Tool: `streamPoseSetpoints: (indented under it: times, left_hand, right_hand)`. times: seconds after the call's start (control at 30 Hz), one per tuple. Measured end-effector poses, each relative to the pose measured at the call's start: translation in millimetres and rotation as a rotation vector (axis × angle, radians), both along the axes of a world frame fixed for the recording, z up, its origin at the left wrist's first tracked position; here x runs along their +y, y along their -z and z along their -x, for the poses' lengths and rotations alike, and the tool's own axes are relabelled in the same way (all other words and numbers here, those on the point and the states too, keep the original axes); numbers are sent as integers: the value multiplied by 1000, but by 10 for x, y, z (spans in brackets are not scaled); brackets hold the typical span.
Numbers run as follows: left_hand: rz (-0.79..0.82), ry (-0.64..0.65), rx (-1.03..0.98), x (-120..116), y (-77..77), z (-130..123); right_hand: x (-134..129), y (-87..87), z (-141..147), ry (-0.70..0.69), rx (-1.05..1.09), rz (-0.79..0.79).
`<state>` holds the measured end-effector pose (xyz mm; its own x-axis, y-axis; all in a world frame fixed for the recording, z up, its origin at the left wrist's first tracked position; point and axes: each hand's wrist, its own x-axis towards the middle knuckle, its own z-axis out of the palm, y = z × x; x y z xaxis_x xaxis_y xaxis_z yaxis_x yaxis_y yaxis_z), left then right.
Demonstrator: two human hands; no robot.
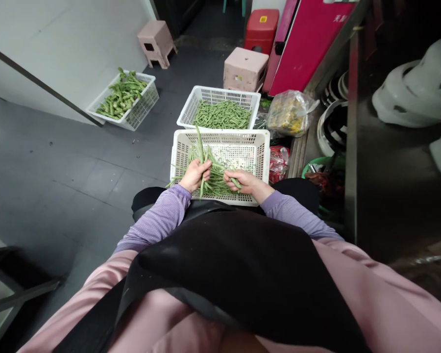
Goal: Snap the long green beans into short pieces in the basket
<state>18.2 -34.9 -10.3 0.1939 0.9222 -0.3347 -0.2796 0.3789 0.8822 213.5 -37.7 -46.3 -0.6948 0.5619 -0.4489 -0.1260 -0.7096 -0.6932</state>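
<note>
My left hand (196, 175) is closed around a few long green beans (200, 142), which stick up and down out of the fist. Beside it, my right hand (240, 180) is closed on green bean pieces (235, 183) that poke out below the fingers. Both hands are over the near white plastic basket (266, 157). Long whole beans (218, 185) lie in its near left part, and small scraps are scattered on its floor. Just beyond stands a second white basket (183, 110) holding many short bean pieces (224, 114).
Further left, a white basket (143, 110) holds thicker green vegetables (123, 95). Pink stools (245, 68) (157, 41) and a red stool (261, 29) stand at the back. Right of the baskets are a clear plastic bag (290, 113), a red bag (278, 162) and a green tub (308, 166).
</note>
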Motion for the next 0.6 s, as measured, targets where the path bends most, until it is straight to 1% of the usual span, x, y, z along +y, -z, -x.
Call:
streamPoseSetpoints:
  times: [0.1,0.2,0.3,0.4,0.43,0.5,0.57,0.6]
  left_hand:
    - [24,-84,-45,33,-5,87]
    - [-14,-147,-28,44,-23,137]
    - [-83,-149,60,-19,-46,63]
    - [-131,-138,228,-114,-77,-75]
    - [-145,-140,267,-134,-92,-108]
    - [-167,-144,271,-136,-133,-124]
    - [-167,-106,197,-93,-180,-64]
    - [-156,-63,156,-63,-202,-12]
  right_hand:
    - [12,-32,-6,62,10,46]
    - [33,-55,13,130,4,101]
    - [41,-35,65,294,-40,84]
    - [47,6,95,417,-102,21]
    - [51,13,90,425,-112,-2]
    - [64,4,53,375,-82,-32]
    - [80,-37,-7,260,0,-25]
    - [85,-66,-39,197,43,-14]
